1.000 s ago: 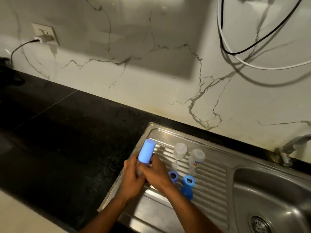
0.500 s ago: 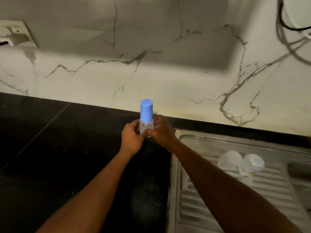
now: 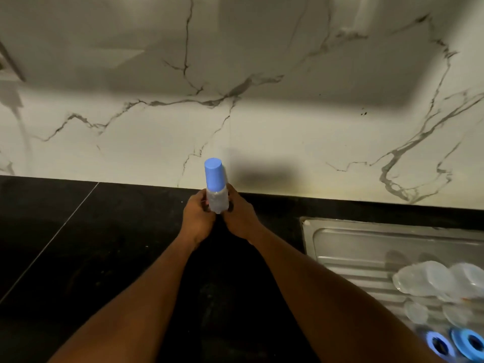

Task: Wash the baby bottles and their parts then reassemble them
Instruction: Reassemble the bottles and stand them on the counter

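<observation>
A clear baby bottle (image 3: 217,200) with a blue cap (image 3: 214,174) stands upright at the back of the black counter, close to the marble wall. My left hand (image 3: 197,218) grips its lower body from the left and my right hand (image 3: 239,218) grips it from the right. On the steel drainboard (image 3: 366,247) at the right lie two clear bottles (image 3: 429,281), small clear parts (image 3: 416,311) and two blue rings (image 3: 468,343).
The black counter (image 3: 91,258) stretches left and toward me. A white marble backsplash (image 3: 262,113) rises right behind the bottle. The drainboard's raised rim (image 3: 303,231) lies to the right of my right arm.
Both hands carried the capped bottle from over the drainboard leftward and back to the counter by the wall. My view moved in closer; the drainboard parts now sit at the lower right.
</observation>
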{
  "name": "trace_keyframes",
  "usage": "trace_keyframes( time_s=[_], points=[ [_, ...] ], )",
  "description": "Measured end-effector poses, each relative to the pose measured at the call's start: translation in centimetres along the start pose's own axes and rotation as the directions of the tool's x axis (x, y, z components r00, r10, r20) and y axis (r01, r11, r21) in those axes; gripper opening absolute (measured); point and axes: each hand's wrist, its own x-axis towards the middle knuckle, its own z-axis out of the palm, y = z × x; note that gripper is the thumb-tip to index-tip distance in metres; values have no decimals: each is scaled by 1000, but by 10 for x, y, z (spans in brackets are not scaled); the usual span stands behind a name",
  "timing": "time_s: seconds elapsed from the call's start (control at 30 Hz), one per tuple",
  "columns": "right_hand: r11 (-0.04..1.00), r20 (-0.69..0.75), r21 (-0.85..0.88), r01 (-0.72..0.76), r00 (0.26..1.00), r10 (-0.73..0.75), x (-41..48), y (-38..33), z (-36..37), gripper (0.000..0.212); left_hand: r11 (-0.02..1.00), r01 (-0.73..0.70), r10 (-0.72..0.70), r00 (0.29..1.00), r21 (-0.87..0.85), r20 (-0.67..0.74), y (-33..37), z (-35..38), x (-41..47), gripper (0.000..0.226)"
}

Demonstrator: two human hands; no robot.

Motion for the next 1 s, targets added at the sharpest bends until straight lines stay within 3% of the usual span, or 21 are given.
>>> trace_keyframes(
  time_s=[0.2, 0.3, 0.43, 0.53, 0.6, 0.7, 0.8, 1.0],
  points=[
    [1000, 8, 18, 20, 1000, -21, -2, 8, 6, 60, 1000, 23, -23, 999, 2, 34, -14, 7, -3, 48],
    [1000, -45, -3, 4, 999, -4, -12, 4, 5, 62, 994, 85, -80, 995, 73, -57, -19, 14, -10, 59],
    [992, -133, -122, -24, 991, 7, -42, 13, -14, 56, 960, 136, -80, 971, 245, -225, 9, 28, -59, 21],
    [933, -89, -355, 62, 991, -99, -70, 21, -40, 47, 905, 3, 66, 987, 425, -148, 30, 50, -98, 8],
    [901, -43, -412, 135, 985, -167, -77, 26, -53, 36, 883, -96, 134, 990, 459, -52, 39, 62, -107, 13],
    [854, -28, -471, 218, 965, -262, -128, 26, -116, 21, 867, -242, 242, 969, 436, 54, 78, 107, -140, 22],
    [824, 58, -469, 318, 942, -331, -173, 26, -178, 22, 829, -333, 318, 942, 449, 113, 114, 148, -170, 29],
    [773, 148, -490, 403, 912, -383, -248, 78, -282, 19, 844, -380, 346, 925, 378, 156, 174, 238, -239, 25]
  ],
)
